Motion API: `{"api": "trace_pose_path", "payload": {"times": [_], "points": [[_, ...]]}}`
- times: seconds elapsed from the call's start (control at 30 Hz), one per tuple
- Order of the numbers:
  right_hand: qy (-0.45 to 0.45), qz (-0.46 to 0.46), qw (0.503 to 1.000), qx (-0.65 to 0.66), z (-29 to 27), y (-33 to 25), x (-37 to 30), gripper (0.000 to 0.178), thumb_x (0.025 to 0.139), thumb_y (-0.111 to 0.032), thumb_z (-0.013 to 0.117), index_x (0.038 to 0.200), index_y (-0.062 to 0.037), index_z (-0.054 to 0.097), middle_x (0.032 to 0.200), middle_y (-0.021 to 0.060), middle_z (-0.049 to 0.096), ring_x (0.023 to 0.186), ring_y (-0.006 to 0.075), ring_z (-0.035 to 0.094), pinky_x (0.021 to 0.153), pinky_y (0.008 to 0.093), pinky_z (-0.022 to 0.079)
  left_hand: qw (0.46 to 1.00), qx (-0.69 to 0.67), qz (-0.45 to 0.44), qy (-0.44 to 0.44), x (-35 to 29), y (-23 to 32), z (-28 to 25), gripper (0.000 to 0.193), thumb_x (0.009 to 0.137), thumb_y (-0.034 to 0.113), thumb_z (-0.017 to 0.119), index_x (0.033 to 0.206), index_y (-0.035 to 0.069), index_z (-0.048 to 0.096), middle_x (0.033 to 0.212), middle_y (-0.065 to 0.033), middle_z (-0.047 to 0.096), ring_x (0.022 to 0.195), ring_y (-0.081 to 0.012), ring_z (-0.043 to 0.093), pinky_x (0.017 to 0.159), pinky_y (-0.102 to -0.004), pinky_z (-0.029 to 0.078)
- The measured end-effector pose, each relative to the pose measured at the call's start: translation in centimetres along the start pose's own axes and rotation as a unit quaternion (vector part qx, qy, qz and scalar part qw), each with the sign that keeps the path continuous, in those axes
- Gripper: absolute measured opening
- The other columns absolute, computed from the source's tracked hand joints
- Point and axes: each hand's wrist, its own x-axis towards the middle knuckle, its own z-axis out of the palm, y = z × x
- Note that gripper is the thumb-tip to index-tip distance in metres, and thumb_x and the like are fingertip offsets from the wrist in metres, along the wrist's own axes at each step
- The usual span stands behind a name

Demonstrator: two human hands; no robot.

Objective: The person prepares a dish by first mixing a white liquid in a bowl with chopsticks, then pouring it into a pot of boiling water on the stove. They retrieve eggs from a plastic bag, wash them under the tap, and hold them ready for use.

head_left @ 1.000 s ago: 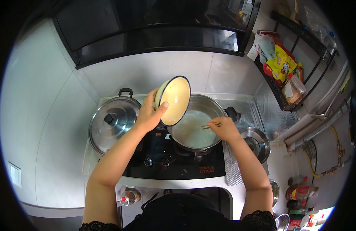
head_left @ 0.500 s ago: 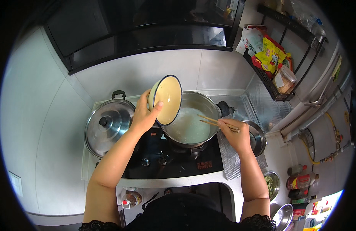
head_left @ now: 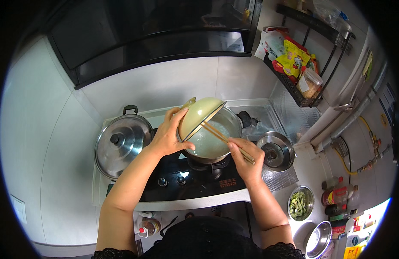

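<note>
Fingers of the left hand [head_left: 166,136] clasp the cream enamel bowl [head_left: 203,111], tilted so its mouth faces down over the steel pot [head_left: 235,129]; those of the right hand [head_left: 250,163] pinch wooden chopsticks [head_left: 218,133], their tips apparently at its rim. Bowl's inside is mostly hidden, and it covers part of the pot

Cream dark-rimmed round bowl [head_left: 200,113]: smooth, glossy, enamel-like. Slim brown chopsticks [head_left: 217,133]: wood-looking. Wide silver round pot [head_left: 236,125]: metal. Left domed silver lid [head_left: 132,151]: shiny metal. Flat black stovetop [head_left: 197,183]: glossy, glass-like. Right silver sheet [head_left: 279,180]: foil-like, textured.
</note>
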Motion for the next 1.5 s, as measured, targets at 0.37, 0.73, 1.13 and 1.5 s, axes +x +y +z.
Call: {"api": "trace_pose_path", "payload": {"times": [0.37,0.73,1.13,1.5], "points": [[0.200,0.322,0.835,0.399,2.7,3.8,-5.8,0.017,0.094,-0.014,0.060,0.095,0.0025,0.061,0.088,0.0130,0.067,0.078,0.0229,0.069,0.069,0.0280,0.057,0.973,-0.167,-0.116,0.110,0.7,0.2,1.7,0.103,0.073,0.069,0.065,0.142,0.003,0.026,0.132,-0.0205,0.039,0.120,-0.0322,0.048,0.089,-0.0398,0.050],[0.150,0.361,0.805,0.445,3.9,3.0,-7.8,0.023,0.095,-0.018,0.061,0.101,0.0034,0.064,0.094,0.0125,0.068,0.084,0.0210,0.069,0.074,0.0276,0.056,0.960,-0.172,-0.196,0.102,2.0,0.7,1.6,0.090,0.084,0.063,0.059,0.142,0.002,0.028,0.136,-0.0202,0.035,0.123,-0.0306,0.045,0.093,-0.0410,0.048],[0.056,0.022,0.993,0.098,2.8,5.6,-7.2,0.009,0.083,0.000,0.069,0.092,0.0019,0.069,0.092,0.0120,0.070,0.084,0.0214,0.067,0.078,0.0282,0.052,0.954,-0.151,-0.241,0.094,2.4,0.2,2.1,0.086,0.084,0.061,0.061,0.141,0.004,0.032,0.132,-0.0215,0.040,0.122,-0.0330,0.047,0.092,-0.0408,0.049],[0.018,-0.093,0.994,-0.055,4.4,4.0,-4.9,0.013,0.078,-0.002,0.074,0.089,-0.0018,0.067,0.085,0.0130,0.067,0.071,0.0284,0.068,0.062,0.0330,0.056,0.978,0.026,-0.195,0.072,2.4,1.1,3.5,0.087,0.079,0.057,0.067,0.141,0.009,0.031,0.126,-0.0221,0.044,0.113,-0.0359,0.049,0.087,-0.0434,0.049]]}}
